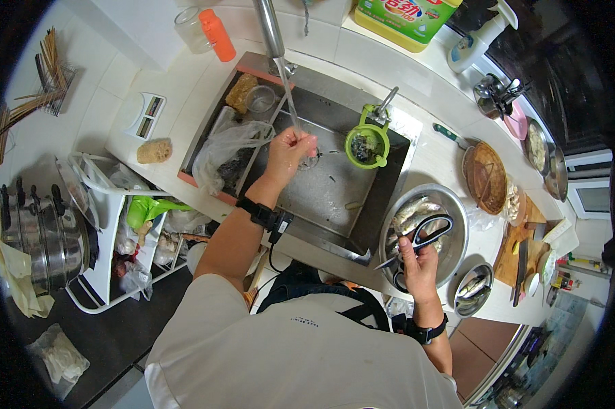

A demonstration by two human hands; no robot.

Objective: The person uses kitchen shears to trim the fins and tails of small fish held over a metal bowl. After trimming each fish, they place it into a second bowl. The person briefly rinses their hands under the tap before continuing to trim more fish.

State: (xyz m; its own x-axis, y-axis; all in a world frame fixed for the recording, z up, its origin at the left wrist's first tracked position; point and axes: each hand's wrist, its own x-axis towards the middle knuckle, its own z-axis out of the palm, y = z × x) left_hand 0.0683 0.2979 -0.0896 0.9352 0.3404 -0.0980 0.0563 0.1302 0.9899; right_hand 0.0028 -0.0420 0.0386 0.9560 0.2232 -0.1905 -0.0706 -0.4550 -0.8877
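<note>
My left hand (291,149) is under the stream of water from the metal faucet (270,30), above the stainless steel sink (333,199). Its fingers are curled together; whether something small is between them cannot be told. My right hand (419,266) grips a pair of scissors (430,234) with black handles, its blades pointing left towards the sink's edge. Below the scissors, a large metal bowl (459,214) on the counter holds several fish (414,210). A smaller metal bowl (459,305) with fish (473,287) stands to its right.
A green strainer (384,153) with scraps hangs in the sink's back right corner. Plastic bags (220,158) lie in the left basin. Right of the large bowl are a wicker basket (485,176), a green-handled knife (448,134), a cutting board (506,260) and a cleaver (521,266).
</note>
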